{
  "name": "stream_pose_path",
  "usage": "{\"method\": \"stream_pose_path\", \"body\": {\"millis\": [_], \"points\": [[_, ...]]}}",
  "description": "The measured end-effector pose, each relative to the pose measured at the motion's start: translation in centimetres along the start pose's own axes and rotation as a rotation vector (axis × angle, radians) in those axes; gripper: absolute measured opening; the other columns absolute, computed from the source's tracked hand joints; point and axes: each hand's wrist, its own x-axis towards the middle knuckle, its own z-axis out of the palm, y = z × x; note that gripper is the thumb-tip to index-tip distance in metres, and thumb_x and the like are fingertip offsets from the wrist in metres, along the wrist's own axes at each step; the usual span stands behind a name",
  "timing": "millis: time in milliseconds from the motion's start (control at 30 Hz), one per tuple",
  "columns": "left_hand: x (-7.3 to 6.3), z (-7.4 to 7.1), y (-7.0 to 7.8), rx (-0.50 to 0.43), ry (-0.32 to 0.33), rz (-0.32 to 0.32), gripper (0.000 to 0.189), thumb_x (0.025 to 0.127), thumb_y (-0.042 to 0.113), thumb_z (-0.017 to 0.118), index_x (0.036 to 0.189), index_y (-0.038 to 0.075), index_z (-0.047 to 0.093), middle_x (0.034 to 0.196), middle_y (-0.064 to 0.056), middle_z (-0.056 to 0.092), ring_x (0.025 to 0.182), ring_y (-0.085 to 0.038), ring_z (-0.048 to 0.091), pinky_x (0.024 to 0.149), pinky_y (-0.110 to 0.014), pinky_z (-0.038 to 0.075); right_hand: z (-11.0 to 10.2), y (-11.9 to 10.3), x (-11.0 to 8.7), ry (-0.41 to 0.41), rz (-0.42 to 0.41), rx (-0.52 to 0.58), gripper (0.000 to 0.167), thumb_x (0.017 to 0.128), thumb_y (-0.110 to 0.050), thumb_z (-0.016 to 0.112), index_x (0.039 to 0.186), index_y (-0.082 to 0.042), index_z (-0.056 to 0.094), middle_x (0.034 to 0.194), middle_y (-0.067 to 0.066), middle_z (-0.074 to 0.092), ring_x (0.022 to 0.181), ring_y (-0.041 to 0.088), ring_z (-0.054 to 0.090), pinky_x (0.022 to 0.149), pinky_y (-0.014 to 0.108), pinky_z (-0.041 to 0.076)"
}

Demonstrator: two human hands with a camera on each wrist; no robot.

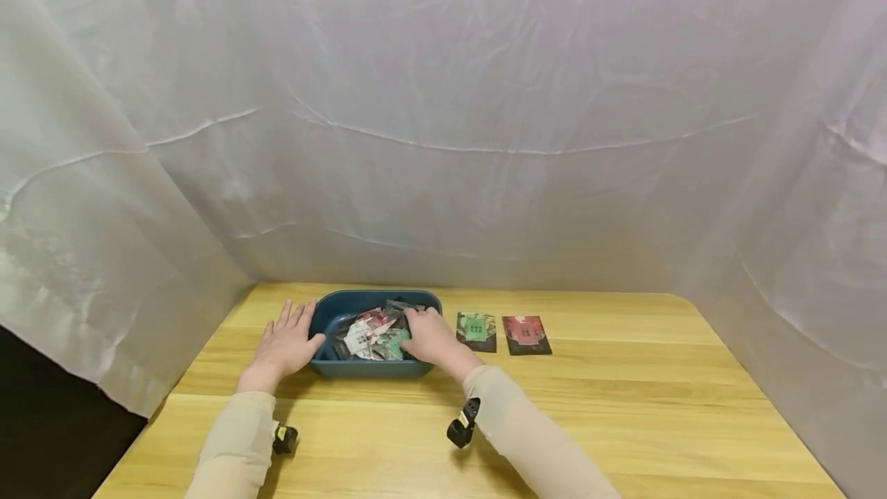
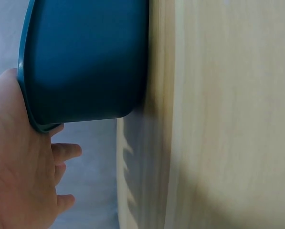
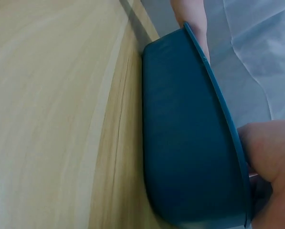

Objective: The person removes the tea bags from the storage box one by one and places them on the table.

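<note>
A dark teal plastic basin [image 1: 367, 369] stands on the table and holds a loose pile of small flat packets [image 1: 367, 337] in white, red, green and black. My left hand [image 1: 282, 341] lies at the basin's left end, fingers spread and straight, the thumb at the rim. In the left wrist view the hand [image 2: 23, 167] touches the rim corner. Over the basin's right end, my right hand [image 1: 436, 336] reaches in among the packets. The basin wall hides its fingertips in the right wrist view, so whether they pinch a packet is unclear.
Right of the basin, a green-and-black packet [image 1: 476, 331] and a red-and-black packet [image 1: 527, 335] lie flat side by side on the wooden table [image 1: 624, 391]. A pale cloth curtain [image 1: 485, 137] hangs behind and at both sides.
</note>
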Motion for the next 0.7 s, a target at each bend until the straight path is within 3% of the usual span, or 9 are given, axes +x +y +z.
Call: {"method": "stream_pose_path", "body": {"millis": [167,367,700], "points": [[-0.1,0.1,-0.1,-0.004,0.013,-0.001,0.074,0.098,0.036,0.047,0.157,0.007,0.014,0.158,-0.028,0.020,0.149,-0.047,0.002,0.114,-0.071,0.006,-0.2,0.2,-0.1,0.030,-0.004,0.141,0.056,0.093,-0.027,0.064,0.143,-0.007,0.048,0.134,0.012,0.060,0.122,0.030,0.053,0.097,0.042,0.050],[-0.1,0.0,0.0,-0.009,0.019,0.002,0.073,0.099,0.036,0.047,0.157,0.007,0.014,0.158,-0.028,0.020,0.149,-0.047,0.003,0.114,-0.071,0.007,0.0,1.0,0.3,0.082,-0.022,0.253,0.046,0.093,-0.021,0.064,0.136,-0.008,0.055,0.110,0.008,0.065,0.101,0.023,0.055,0.077,0.034,0.049],[-0.2,0.0,0.2,-0.002,0.024,0.010,0.073,0.099,0.036,0.047,0.157,0.006,0.014,0.158,-0.029,0.021,0.148,-0.048,0.003,0.113,-0.072,0.007,0.1,1.5,-0.1,0.146,-0.051,0.353,0.022,0.093,-0.010,0.062,0.114,-0.010,0.068,0.096,0.005,0.064,0.089,0.018,0.057,0.075,0.032,0.050]]}}
